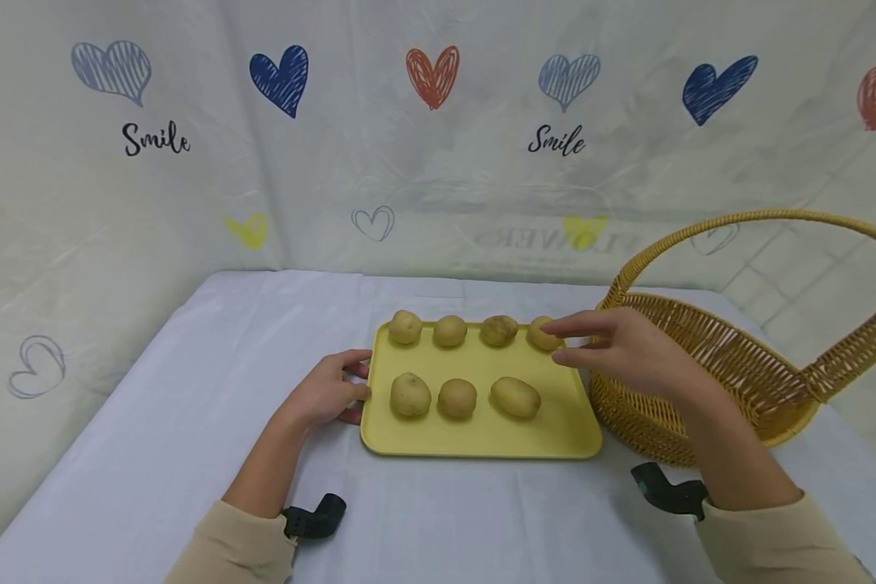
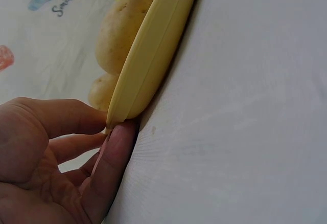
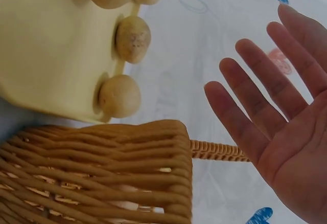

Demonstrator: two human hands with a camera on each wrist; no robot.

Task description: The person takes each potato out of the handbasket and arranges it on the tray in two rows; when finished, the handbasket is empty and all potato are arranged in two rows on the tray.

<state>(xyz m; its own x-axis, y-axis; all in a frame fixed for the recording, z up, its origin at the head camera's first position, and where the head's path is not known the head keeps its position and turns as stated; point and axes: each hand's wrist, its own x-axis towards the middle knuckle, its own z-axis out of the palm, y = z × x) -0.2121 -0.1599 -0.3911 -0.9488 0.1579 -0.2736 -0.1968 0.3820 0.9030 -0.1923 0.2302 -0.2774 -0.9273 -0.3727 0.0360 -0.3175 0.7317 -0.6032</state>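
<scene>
A yellow tray [image 1: 474, 438] lies on the white cloth, bearing several potatoes in two rows. My left hand [image 1: 328, 391] grips the tray's left edge; in the left wrist view the thumb of that hand [image 2: 66, 152] is at the rim and a finger is underneath. Near the back right potato [image 1: 543, 334], my right hand [image 1: 624, 349] hovers with nothing held. The right wrist view has this hand [image 3: 286, 127] with fingers outstretched, apart from the potatoes. In the front row are three potatoes, among them an oblong one [image 1: 515, 398] at the right.
A wicker basket [image 1: 628, 434] with a tall arched handle [image 1: 766, 215] stands close against the tray's right side, partly behind my right forearm. Behind the table hangs a white curtain [image 1: 321, 162] printed with hearts and lettering.
</scene>
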